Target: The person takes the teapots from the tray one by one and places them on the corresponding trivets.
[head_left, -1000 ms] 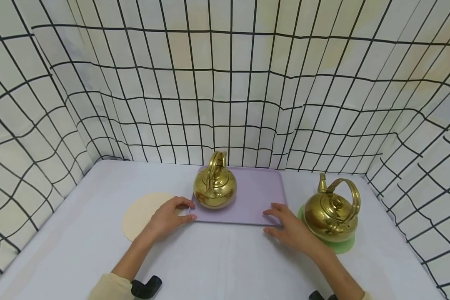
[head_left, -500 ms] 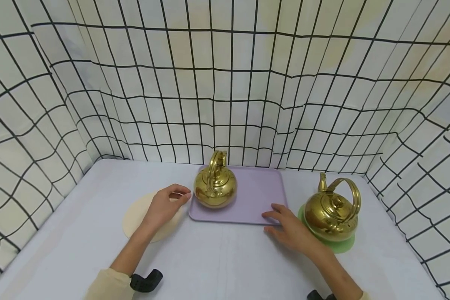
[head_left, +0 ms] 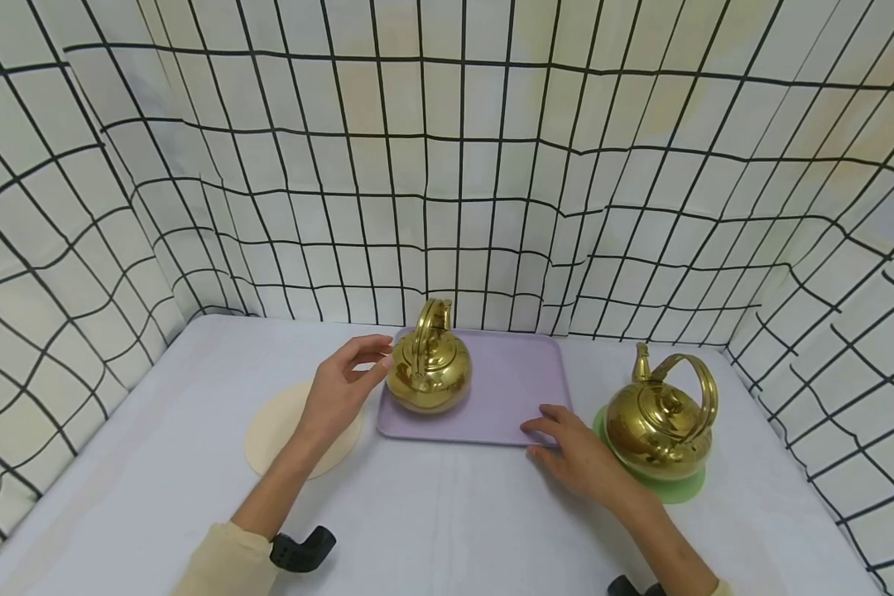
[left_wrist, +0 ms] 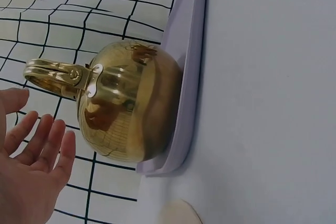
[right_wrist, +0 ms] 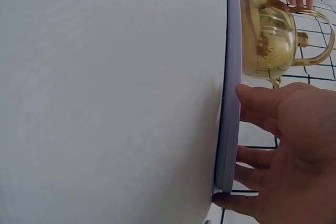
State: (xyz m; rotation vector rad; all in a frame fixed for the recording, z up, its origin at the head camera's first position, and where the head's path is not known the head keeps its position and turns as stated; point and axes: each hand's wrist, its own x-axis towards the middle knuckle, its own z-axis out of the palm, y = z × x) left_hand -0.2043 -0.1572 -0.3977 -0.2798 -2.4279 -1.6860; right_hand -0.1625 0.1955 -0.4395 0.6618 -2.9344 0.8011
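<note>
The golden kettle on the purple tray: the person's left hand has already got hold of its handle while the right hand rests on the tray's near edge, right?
Not quite. The left hand is open beside the golden kettle, fingers straight and not gripping the handle, as the left wrist view shows. The right hand does rest on the purple tray at its near edge.

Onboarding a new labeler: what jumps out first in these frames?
Two shiny brass kettles: one stands on the left part of a lilac tray at the table's middle, the other on a green mat to the right. The left hand hovers open beside the tray's kettle, not gripping it, above a cream mat. The right hand rests at the tray's near right corner.
</note>
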